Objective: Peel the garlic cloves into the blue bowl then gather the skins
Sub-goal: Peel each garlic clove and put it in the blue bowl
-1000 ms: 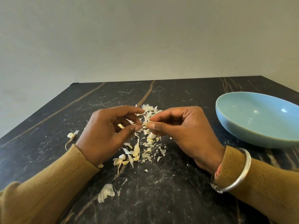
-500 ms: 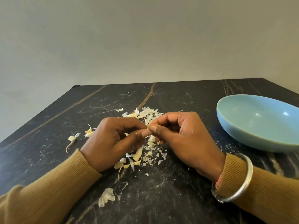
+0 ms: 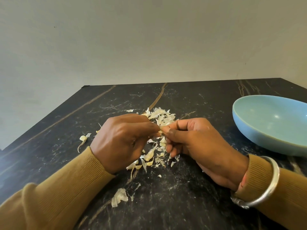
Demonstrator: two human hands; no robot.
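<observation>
Over skins [image 3: 162, 116], left hand [image 3: 121, 140] and right hand [image 3: 196, 140] pinching one clove [image 3: 160, 131] (mostly hidden), one blue bowl [image 3: 269, 117]

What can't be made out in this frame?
Head view, two things.
The clove: nearly all covered by the fingertips of the left hand and right hand; how far peeled, unclear.
The bowl: right side cut off by the frame edge; near rim hides its bottom.

left hand [image 3: 121, 140]: 1 | right hand [image 3: 196, 143]: 1 | garlic clove [image 3: 160, 131]: 1 | blue bowl [image 3: 265, 143]: 1 | skins [image 3: 159, 116]: many
</observation>
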